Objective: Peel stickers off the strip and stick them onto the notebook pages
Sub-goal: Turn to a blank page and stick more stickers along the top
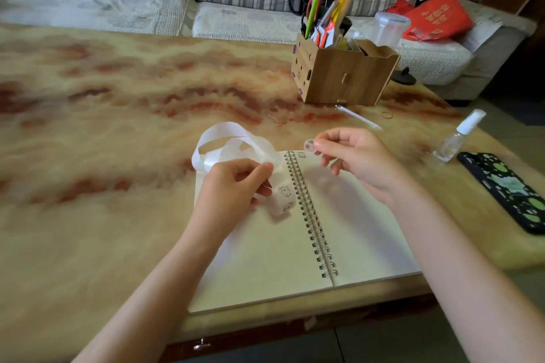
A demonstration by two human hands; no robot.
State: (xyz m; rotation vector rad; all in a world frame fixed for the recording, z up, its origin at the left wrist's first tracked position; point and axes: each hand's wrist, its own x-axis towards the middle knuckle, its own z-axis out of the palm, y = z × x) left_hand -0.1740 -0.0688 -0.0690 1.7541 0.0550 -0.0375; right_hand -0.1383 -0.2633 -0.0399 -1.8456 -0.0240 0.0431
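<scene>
White strip [224, 138]: looped in the air over the notebook's top left corner. Its lower end, printed with small drawings, is pinched by the left hand.
Left hand [233, 188]: held above the left page, thumb and fingers closed on the strip.
Open notebook [265, 259]: laid on the marbled table [88, 127], spiral binding down the middle.
Round sticker [309, 145]: pinched at the right hand's fingertips, just above the notebook's top edge.
Right hand [354, 159]: raised over the right page.
Wooden box [342, 74]: set behind, pens inside.
Bottle [458, 135], phone [507, 188]: placed far right.
</scene>
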